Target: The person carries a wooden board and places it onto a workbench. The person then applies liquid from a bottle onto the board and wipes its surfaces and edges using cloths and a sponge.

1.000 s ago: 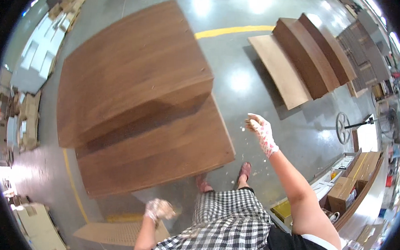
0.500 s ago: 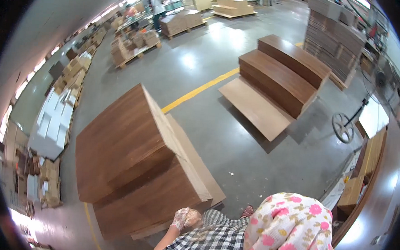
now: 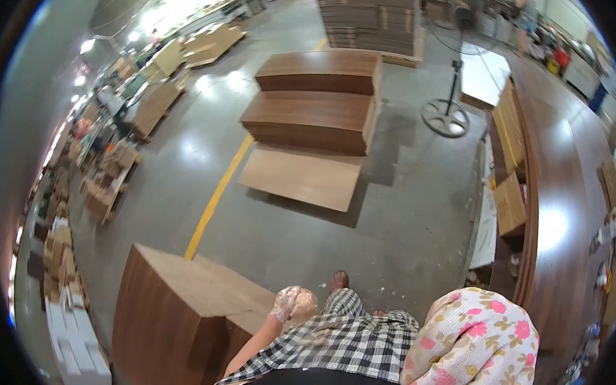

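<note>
My left hand (image 3: 295, 305) wears a pale glove with a pink pattern and a tan front. It hangs at waist height above the checked apron (image 3: 363, 342), its fingers curled in a rounded shape; whatever they may hold is hidden. The hand is nearest to a brown wood-grain stepped unit (image 3: 155, 324) at lower left, whose pale side and tan base panel face up toward it. A white cloth with pink flowers (image 3: 477, 348) bulges at lower right, where my right arm comes in. My right hand does not show.
A second brown stepped unit (image 3: 312, 112) stands ahead on a tan board (image 3: 302, 177). A yellow floor line (image 3: 217, 202) passes left of it. A pedestal fan (image 3: 446, 117) and a long brown table (image 3: 549, 184) with cartons (image 3: 509, 204) beneath line the right. Stacked brown panels (image 3: 369, 21) stand beyond.
My view has turned right and moved forward. The near stepped unit has shifted toward the lower left edge, and the far one stands more centrally. My left hand keeps its curled shape.
</note>
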### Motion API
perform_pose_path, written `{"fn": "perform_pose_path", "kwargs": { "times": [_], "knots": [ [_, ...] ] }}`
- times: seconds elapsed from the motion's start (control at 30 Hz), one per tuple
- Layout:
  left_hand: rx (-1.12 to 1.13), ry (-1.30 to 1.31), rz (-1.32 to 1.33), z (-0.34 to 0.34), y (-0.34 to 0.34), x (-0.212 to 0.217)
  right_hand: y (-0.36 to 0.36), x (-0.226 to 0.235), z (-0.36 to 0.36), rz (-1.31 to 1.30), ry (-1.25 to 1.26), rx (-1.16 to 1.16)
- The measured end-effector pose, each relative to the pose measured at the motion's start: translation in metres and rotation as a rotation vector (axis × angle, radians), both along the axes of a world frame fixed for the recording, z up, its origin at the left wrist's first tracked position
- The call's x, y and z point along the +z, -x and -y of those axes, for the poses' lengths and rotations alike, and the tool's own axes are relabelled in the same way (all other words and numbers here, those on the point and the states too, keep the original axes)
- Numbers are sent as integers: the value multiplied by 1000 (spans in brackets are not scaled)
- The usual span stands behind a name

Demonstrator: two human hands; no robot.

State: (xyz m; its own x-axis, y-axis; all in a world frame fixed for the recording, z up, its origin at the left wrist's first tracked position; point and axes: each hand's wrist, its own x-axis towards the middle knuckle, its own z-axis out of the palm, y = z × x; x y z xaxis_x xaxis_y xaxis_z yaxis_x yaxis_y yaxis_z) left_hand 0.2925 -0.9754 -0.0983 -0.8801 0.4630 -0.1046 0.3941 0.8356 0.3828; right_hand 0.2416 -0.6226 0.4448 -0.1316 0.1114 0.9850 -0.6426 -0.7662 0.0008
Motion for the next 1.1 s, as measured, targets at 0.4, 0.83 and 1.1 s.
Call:
{"fn": "perform_pose_path", "kwargs": {
  "times": [0.4,0.83,1.1],
  "knots": [
    [170,-444,494,-51,241,85,73,-19,8,296,92,-646],
    [-705,217,207,-137,352,1,65,-28,18,544,68,-1049],
    [-792,-193,369,-191,351,24,41,-17,-15,361,-19,-1099]
  ]
}}
